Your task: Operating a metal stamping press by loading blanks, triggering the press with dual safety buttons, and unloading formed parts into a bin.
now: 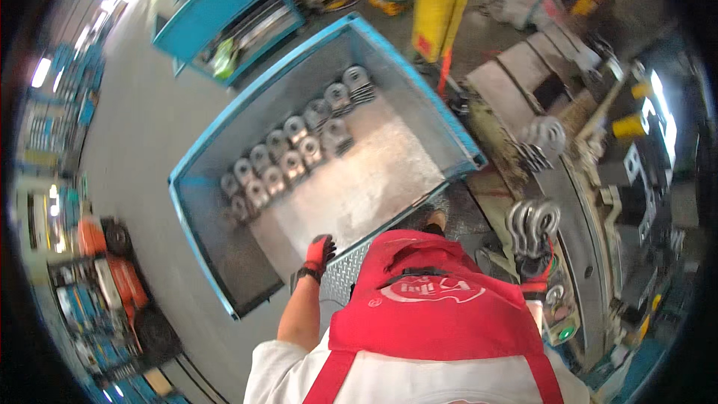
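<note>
In our right hand (533, 268), gloved in red and black, we hold a bunch of metal rings (532, 226), their round eyes standing side by side just beyond the fingers. The fingers are closed around the near end of the bunch, though the metal and the dark glove partly hide their tips. Our left hand (320, 251), in a matching glove, is at the near side of a big blue bin (410, 67); its fingers are bent, and from this angle we cannot make out how wide they are spread, whether they have hold of anything or whether they touch the rim. Inside the bin we see more metal parts (295, 130) of the same ringed kind, set in stacks that form two rows along the far left wall, eyes up and leaning close together. The pale metal floor of the bin shows on the side nearer to us. To our right, beyond the held rings and apart from them, another stack of ringed parts (550, 137) sits at the edge of the bench (502, 84). Near our right wrist a green button (566, 333) glows. Past the bin stands a blue cart (217, 30) with things on its shelves.
</note>
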Demonstrator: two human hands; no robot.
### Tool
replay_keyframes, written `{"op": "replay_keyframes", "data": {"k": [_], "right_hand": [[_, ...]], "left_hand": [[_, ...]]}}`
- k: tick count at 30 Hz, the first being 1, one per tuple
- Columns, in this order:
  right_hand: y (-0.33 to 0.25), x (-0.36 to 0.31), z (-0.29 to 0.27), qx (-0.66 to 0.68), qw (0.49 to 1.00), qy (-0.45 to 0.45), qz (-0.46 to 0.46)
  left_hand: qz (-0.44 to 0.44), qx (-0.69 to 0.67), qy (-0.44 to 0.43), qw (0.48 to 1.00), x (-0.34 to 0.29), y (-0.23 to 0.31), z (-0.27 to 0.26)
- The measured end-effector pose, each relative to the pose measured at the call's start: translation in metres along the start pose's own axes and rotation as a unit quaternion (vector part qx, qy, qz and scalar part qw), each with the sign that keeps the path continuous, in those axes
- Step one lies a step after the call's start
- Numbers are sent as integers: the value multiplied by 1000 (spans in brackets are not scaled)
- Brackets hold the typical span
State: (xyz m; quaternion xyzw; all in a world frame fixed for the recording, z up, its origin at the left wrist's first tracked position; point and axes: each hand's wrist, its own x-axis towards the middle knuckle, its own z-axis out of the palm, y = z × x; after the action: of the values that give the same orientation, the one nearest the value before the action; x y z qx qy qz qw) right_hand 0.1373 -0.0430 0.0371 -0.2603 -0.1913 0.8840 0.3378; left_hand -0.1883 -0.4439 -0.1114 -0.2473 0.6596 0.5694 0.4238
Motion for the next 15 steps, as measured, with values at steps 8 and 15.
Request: {"op": "replay_keyframes", "data": {"k": [8,15], "right_hand": [[108,74,39,-55,966,-55,247],[275,231,48,-70,944,-15,322]], "left_hand": [[-62,-55,-1,997,-12,-80,-43],[-96,-138,88,982,-47,-152,-61]]}}
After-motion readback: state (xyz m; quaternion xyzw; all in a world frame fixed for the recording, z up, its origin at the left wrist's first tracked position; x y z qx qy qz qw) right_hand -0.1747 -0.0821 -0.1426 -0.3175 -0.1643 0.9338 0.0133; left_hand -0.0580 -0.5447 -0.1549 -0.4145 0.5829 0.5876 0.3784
